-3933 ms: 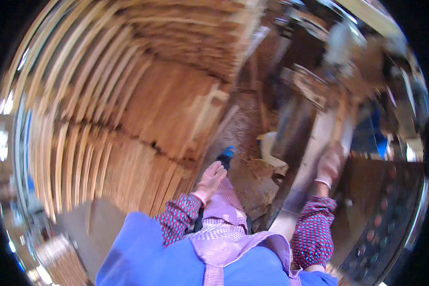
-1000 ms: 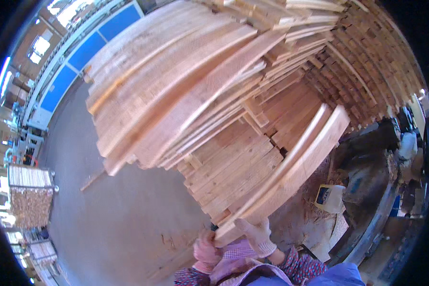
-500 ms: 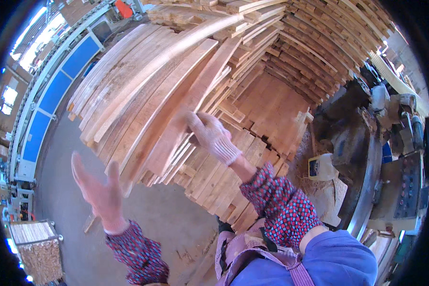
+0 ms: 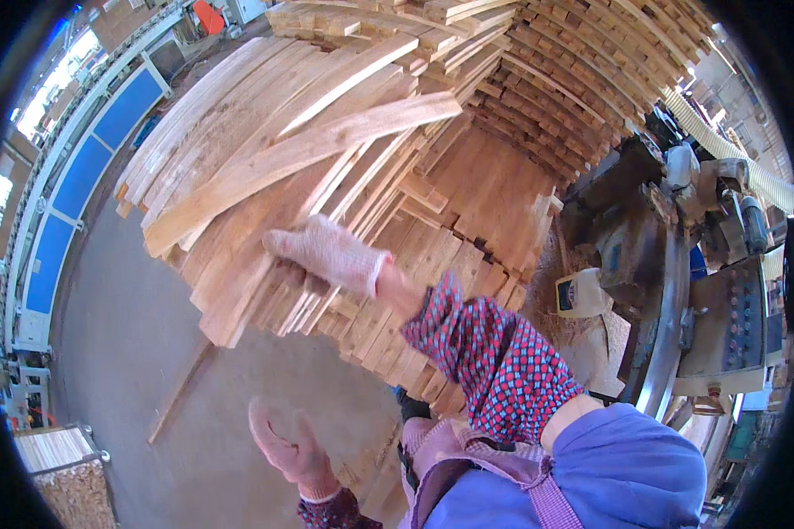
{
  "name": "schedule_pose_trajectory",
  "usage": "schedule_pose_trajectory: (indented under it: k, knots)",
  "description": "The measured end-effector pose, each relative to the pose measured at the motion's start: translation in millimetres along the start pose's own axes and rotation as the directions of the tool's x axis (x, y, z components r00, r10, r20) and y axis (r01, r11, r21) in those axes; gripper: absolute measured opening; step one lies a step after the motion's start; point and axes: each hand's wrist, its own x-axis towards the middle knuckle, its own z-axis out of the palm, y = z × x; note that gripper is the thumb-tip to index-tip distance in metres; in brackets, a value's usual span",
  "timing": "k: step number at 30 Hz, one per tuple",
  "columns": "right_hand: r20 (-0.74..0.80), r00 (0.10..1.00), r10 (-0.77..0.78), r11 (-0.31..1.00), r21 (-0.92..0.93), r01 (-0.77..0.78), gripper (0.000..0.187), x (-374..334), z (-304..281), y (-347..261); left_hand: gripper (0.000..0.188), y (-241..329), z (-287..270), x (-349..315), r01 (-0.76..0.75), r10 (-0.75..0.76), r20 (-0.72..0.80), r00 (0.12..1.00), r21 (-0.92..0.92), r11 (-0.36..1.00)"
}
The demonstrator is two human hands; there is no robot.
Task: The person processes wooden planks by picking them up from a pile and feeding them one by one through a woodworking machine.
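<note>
My right hand (image 4: 326,251), in a pale knitted glove, is closed on the edge of a wooden board (image 4: 238,295) at the near side of a stack. Its fingertips are partly hidden by the board. Lower down, over the floor, my gloved left hand (image 4: 295,450) is held open with fingers and thumb apart; it is slightly blurred and touches nothing. Another long board (image 4: 300,159) lies aslant across the stacked planks (image 4: 203,115), beyond my right hand.
Tall rows of stacked timber (image 4: 573,79) rise at the back right. Machinery (image 4: 723,326) with a control panel stands at right, near a whitish container (image 4: 582,294). A blue-panelled conveyor (image 4: 97,167) runs along the left. A thin stick (image 4: 181,392) lies on the grey floor.
My left hand has moved down and right, away from the stack. My right hand has shifted left and slightly down. One board now lies more crosswise over the others.
</note>
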Motion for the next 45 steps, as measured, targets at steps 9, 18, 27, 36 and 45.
schedule_pose_trajectory:
  k: [9, 18, 27, 36, 45]
  knots:
    - [-0.075, 0.997, 0.018, 0.954, -0.296, -0.039, 0.053, -32, -27, 42, 0.079, 196, 107, 235, -0.735, 0.615, 0.405, 0.676, 0.419, 0.533]
    - [-0.051, 0.971, 0.235, 0.935, -0.263, -0.24, 0.042, -135, -115, 146, 0.103, 171, 160, 323, -0.631, 0.166, 0.696, 0.699, 0.492, 0.599]
    - [-0.148, 0.98, 0.13, 0.789, -0.584, -0.192, 0.033, -191, -253, 347, 0.084, 145, 100, 302, -0.389, 0.267, 0.316, 0.91, 0.874, 0.292]
    - [-0.404, 0.893, -0.2, 0.732, -0.667, -0.138, 0.047, -44, -289, 345, 0.076, 127, 239, 25, -0.717, 0.045, 0.799, 0.6, 0.512, 0.473]
    - [-0.196, 0.971, -0.137, 0.838, -0.545, 0.008, 0.064, 92, -322, 360, 0.026, -234, 290, 49, 0.098, -0.234, 0.536, 0.811, 0.27, 0.958]
